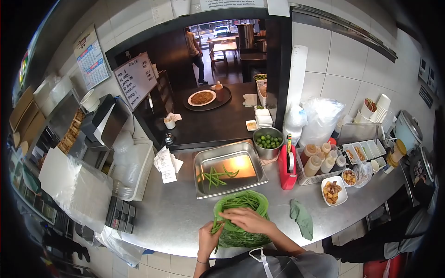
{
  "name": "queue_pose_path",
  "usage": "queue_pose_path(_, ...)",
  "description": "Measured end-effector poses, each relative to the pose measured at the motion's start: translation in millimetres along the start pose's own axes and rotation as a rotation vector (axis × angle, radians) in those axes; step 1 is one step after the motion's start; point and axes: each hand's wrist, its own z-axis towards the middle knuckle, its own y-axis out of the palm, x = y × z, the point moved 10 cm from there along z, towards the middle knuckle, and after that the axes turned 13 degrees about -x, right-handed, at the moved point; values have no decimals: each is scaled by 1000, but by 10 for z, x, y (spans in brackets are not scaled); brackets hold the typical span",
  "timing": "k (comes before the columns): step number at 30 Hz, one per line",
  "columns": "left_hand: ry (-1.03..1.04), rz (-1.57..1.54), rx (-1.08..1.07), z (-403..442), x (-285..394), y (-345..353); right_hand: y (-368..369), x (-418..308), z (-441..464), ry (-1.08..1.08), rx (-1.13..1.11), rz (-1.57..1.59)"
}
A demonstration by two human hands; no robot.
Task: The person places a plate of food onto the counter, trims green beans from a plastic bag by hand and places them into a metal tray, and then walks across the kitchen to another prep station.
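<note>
A clear green plastic bag (245, 240) full of green beans (241, 200) lies open at the counter's front edge. My left hand (210, 238), at the bag's left side, has its fingers closed round a few green beans. Over the top of the bag reaches my right hand (245, 219), its fingertips close to the left hand and touching the beans there; whether they grip one is hidden. Just beyond the bag, a rectangular steel tray (199, 190) holds several loose green beans (215, 177) towards its left side.
Right of the bag lies a green cloth (301, 219). A red container (287, 173), a steel pot of limes (268, 141), sauce bottles (314, 164) and a white bowl of food (333, 192) stand further right. Paper slips (167, 165) lie left of the tray. A person (194, 53) is beyond the pass-through.
</note>
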Motion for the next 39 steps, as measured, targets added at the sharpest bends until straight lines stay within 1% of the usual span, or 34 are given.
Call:
queue_pose_path(1,61,131,-5,10,111,24,101,-70,11,-68,-110,-15)
queue_pose_path(2,6,196,-44,19,98,47,153,-29,6,-55,-156,-115)
queue_pose_path(5,46,165,-70,8,154,40,181,63,6,-67,-233,-96)
queue_pose_path(9,59,235,-97,12,97,49,216,47,-1,-74,-201,-69)
queue_pose_path(11,138,314,-221,11,149,159,290,88,-8,-18,-246,-90)
queue_pose_path(12,135,311,-222,5,136,172,286,81,-13,-16,-250,-87)
queue_pose_path(14,143,190,-203,13,123,158,196,35,4,-61,-199,32)
queue_pose_path(15,144,192,-202,26,141,170,211,44,16,-62,-198,31)
queue_pose_path(17,6,-66,-157,45,49,190,140,165,4,-45,-33,400)
queue_pose_path(18,5,-68,-158,44,109,257,208,162,5,-43,-35,401)
queue_pose_path(20,-132,-268,-230,49,76,491,381,444,-20,133,76,1028)
queue_pose_path(21,-132,-271,-228,45,83,535,370,439,-18,134,73,1027)
queue_pose_path(23,-87,-425,-28,51,65,400,335,493,-12,176,96,1096)
queue_pose_path(24,-63,-421,37,71,30,262,302,561,-48,197,115,934)
queue_pose_path(25,-61,-420,33,90,-40,182,285,620,-73,197,118,933)
queue_pose_path(27,-143,-629,219,42,-357,-113,242,589,-75,210,-21,315)
queue_pose_path(28,-159,-881,215,46,-461,-129,229,620,-83,215,-15,315)
queue_pose_path(29,-177,-1133,205,50,-541,-127,278,578,-64,185,-103,154)
queue_pose_path(30,-140,-1303,158,64,-557,-149,337,545,-55,158,-191,-6)
queue_pose_path(31,-150,-1299,144,68,-679,-193,393,494,-50,134,-278,-162)
queue_pose_path(33,-59,-1691,147,109,-975,-195,174,460,63,139,-244,-114)
queue_pose_path(35,-60,-1916,157,64,-1254,-241,-54,464,221,139,-210,-73)
queue_pose_path(37,-141,-1872,333,-46,-1367,-342,-270,447,362,64,-97,96)
queue_pose_path(38,-174,-1729,374,-76,-1390,-397,-306,429,415,65,-87,123)
queue_pose_path(39,-173,-1729,374,-82,-1375,-396,-276,422,461,64,-87,123)
